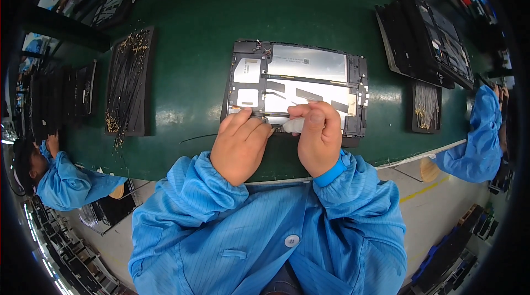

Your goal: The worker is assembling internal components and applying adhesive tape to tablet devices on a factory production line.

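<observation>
An opened tablet-like device lies on the green table in front of me, its inside facing up, with silver panels, black strips and a black frame. Along its near edge, my left hand is closed with the fingers bent down. A thin black cable trails out leftward from under that hand. Close beside it, my right hand pinches at the same edge. Something white shows at its fingertips; whether it is a finger cover or a held piece I cannot tell. A blue band circles my right wrist.
A black tray of thin black cables with gold ends stands left. To the right are stacked similar devices and a smaller tray of grey cables. Co-workers in blue sit at the left and right.
</observation>
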The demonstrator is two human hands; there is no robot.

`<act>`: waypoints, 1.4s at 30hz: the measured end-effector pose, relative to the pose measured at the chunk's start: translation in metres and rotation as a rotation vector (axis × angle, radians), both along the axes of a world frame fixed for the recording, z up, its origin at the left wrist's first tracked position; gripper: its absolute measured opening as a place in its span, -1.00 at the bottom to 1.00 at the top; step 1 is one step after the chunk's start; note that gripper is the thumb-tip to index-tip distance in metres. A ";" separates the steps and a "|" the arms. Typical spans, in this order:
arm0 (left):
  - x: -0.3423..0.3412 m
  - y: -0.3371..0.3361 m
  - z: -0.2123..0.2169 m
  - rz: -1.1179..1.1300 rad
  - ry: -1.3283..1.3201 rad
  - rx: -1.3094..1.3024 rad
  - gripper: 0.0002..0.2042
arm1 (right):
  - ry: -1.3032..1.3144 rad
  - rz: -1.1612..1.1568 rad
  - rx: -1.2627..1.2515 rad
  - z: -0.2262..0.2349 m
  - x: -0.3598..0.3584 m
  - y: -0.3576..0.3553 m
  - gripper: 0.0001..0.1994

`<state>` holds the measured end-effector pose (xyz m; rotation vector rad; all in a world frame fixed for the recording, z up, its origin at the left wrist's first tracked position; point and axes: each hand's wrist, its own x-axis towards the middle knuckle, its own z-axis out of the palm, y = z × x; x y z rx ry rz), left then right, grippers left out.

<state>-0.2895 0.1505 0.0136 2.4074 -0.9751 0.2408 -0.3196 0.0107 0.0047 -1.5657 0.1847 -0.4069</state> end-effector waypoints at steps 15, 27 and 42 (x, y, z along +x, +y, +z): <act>-0.002 0.002 0.009 0.023 -0.041 0.098 -0.75 | -0.033 0.419 -0.631 0.033 0.022 -0.004 -0.79; -0.007 0.024 0.010 0.902 1.174 -1.195 -0.79 | 0.276 0.075 0.298 0.026 0.023 -0.019 -0.59; -0.004 0.012 0.008 0.409 1.834 -0.655 -0.63 | 0.515 0.481 -0.238 0.027 0.051 -0.018 -0.61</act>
